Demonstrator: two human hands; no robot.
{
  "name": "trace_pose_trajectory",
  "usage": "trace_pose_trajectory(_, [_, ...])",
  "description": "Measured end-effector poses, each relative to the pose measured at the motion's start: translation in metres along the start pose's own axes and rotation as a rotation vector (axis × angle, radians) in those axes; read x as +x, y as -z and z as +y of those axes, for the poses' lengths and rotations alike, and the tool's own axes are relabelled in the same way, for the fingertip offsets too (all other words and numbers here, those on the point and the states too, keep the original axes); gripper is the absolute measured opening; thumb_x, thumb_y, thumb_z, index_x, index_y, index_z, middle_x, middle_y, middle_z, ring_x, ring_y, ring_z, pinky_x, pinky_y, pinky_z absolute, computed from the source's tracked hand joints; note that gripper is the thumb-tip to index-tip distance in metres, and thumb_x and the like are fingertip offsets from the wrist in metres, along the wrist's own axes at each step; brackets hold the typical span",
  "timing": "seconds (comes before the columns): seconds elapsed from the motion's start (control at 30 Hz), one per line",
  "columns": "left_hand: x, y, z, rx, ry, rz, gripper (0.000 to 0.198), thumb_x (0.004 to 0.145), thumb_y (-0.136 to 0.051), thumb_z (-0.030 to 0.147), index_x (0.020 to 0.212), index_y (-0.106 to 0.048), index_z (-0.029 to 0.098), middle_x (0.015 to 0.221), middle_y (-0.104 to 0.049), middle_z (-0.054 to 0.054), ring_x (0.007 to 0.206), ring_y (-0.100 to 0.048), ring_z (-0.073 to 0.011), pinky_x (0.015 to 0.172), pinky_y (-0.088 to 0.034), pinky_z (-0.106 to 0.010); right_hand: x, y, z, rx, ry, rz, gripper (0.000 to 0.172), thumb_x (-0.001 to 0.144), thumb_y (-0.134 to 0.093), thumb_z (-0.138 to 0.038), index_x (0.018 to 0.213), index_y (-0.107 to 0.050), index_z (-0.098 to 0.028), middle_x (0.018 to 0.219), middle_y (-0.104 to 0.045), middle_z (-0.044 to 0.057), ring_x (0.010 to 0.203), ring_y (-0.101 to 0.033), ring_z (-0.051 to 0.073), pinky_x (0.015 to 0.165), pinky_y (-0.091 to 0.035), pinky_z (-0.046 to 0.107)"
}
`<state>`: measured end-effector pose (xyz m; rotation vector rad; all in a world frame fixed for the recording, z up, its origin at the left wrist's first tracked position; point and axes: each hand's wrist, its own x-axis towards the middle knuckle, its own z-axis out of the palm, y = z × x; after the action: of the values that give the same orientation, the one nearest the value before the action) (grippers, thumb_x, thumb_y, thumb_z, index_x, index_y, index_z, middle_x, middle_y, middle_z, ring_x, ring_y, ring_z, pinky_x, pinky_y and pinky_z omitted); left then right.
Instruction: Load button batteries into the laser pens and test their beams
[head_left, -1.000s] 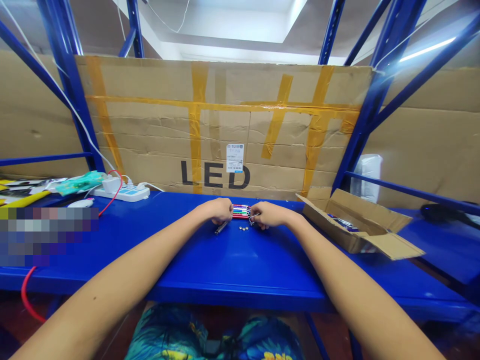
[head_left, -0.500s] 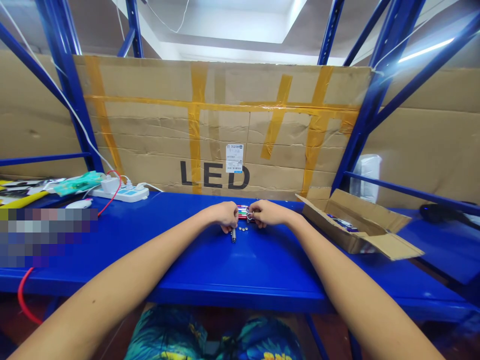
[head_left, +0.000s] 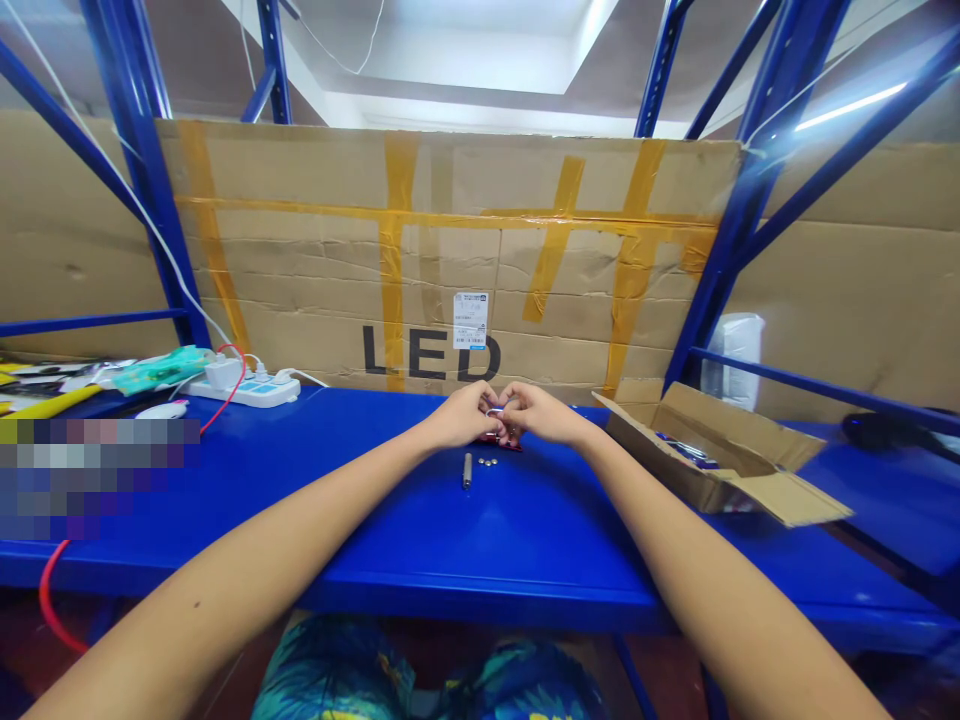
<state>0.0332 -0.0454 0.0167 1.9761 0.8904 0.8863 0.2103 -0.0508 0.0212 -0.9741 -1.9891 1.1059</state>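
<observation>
My left hand [head_left: 466, 413] and my right hand [head_left: 531, 412] meet above the far part of the table, fingers pinched. Between them is a small shiny metal tube [head_left: 495, 411], mostly covered by the fingers. Both hands seem to grip it, the right at its right end. Below the hands, red metal tubes [head_left: 513, 447] lie on the table, partly hidden by the fingers. Nearer me a short grey metal tube [head_left: 467, 471] lies lengthwise, apart from both hands. Beside it sit several button cells [head_left: 488, 462] in a short row.
An open cardboard box [head_left: 701, 480] with slim items inside stands on the right. A white power strip [head_left: 259, 390] with cables lies at the back left, near a teal packet [head_left: 161, 368]. A large cardboard panel [head_left: 330, 290] closes off the back of the blue table [head_left: 480, 550].
My left hand has let go of the grey tube and moved up and right to my right hand. Both now hold a shiny tube above the row of coloured tubes.
</observation>
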Motion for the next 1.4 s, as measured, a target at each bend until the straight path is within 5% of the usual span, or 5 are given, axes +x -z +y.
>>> trace_pose_trajectory(0.43, [0.006,0.017,0.004,-0.130,-0.032,0.166,0.009,0.078,-0.067,0.009,0.077,-0.058,0.010,0.058,-0.062,-0.001,0.054,-0.061,-0.0111,0.060,-0.051,-0.027,-0.003,0.002,-0.013,0.067,0.099,0.196,0.032,0.074,-0.072,-0.038,0.086,-0.053,-0.015,0.062,-0.065,0.001,0.053,-0.062,0.014,0.053,-0.051,0.027])
trace_pose_trajectory(0.93, [0.002,0.004,-0.004,0.127,-0.218,0.180,0.006,0.075,-0.064,0.019,0.077,-0.065,0.013,0.074,-0.068,-0.002,0.071,-0.060,-0.0132,0.067,-0.044,-0.025,-0.005,0.004,-0.013,-0.208,0.013,0.127,0.007,0.076,-0.060,-0.019,0.072,-0.057,-0.015,0.051,-0.057,-0.002,0.046,-0.053,0.010,0.045,-0.040,0.022])
trace_pose_trajectory(1.13, [0.001,0.002,-0.004,0.176,-0.212,0.216,0.010,0.073,-0.066,0.024,0.075,-0.068,0.014,0.074,-0.069,-0.002,0.074,-0.060,-0.0152,0.069,-0.044,-0.026,-0.004,0.002,-0.011,-0.239,-0.039,0.075,0.005,0.076,-0.058,-0.015,0.072,-0.056,-0.015,0.053,-0.060,0.000,0.045,-0.054,0.011,0.044,-0.041,0.022])
trace_pose_trajectory(1.4, [0.004,0.003,-0.002,0.062,-0.135,0.290,0.009,0.073,-0.068,0.022,0.073,-0.066,0.013,0.068,-0.066,-0.002,0.068,-0.060,-0.0146,0.064,-0.045,-0.026,-0.002,-0.002,-0.014,-0.236,0.054,0.194,0.010,0.078,-0.058,-0.018,0.068,-0.055,-0.016,0.049,-0.056,-0.002,0.046,-0.051,0.010,0.047,-0.040,0.021])
